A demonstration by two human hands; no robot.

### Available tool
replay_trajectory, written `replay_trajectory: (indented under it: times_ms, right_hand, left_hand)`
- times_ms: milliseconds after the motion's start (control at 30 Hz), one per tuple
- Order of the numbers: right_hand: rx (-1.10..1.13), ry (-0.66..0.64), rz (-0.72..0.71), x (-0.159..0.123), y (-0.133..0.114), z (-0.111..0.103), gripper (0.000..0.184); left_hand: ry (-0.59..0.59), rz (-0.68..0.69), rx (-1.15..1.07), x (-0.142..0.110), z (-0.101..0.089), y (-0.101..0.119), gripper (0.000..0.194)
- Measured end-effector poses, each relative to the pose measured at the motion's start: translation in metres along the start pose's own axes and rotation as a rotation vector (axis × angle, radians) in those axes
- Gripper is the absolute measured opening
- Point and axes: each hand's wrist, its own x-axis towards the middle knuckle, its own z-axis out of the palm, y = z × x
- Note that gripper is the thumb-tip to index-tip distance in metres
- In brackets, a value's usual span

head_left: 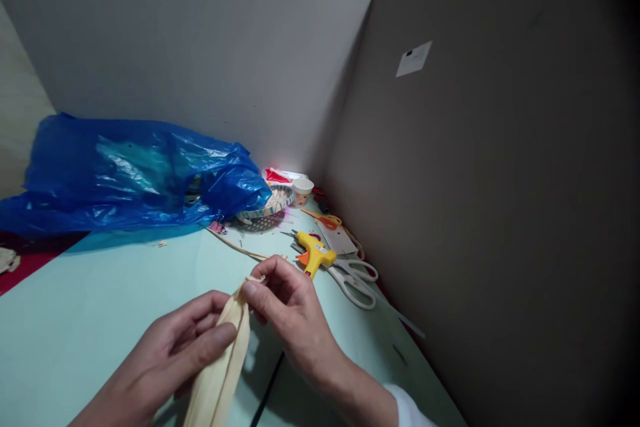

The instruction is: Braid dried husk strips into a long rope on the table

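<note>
A long, pale yellow corn husk (220,373), folded lengthwise with a crease down its middle, slants up from the bottom edge of the view. My left hand (167,353) grips it along its length, thumb lying on top and fingers behind. At its narrow upper end, my right hand (295,323) pinches the tip between thumb and index finger. Just beyond the right hand lies a yellow glue gun (316,253). A pair of scissors with white handles (353,283) rests beside it. Under the right wrist a black cord (270,383) crosses the table.
A big blue plastic bag (135,173) covers the table's far left. Behind the glue gun stand a woven basket (273,203) and a paper cup (302,193), with orange scissors (327,220) nearby. Grey partitions (475,180) rise at the back and right of the pale green tabletop (60,333).
</note>
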Motion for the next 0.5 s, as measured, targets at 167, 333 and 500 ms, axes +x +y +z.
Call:
replay_trajectory:
  times_ms: [167,333,500]
  right_hand:
    - [-0.034,-0.208,0.069,0.001,0.001,-0.007,0.027]
    - [0.272,-0.25,0.197,0.005,0.012,-0.008,0.03]
    - [0.273,-0.153,0.225,0.003,0.014,-0.003,0.035]
  left_hand:
    - [-0.035,0.05,0.149,0.001,0.002,0.001,0.024]
    - [-0.064,0.148,0.241,0.008,0.0,0.003,0.03]
    - [0.048,0.15,0.23,0.001,0.012,-0.001,0.04]
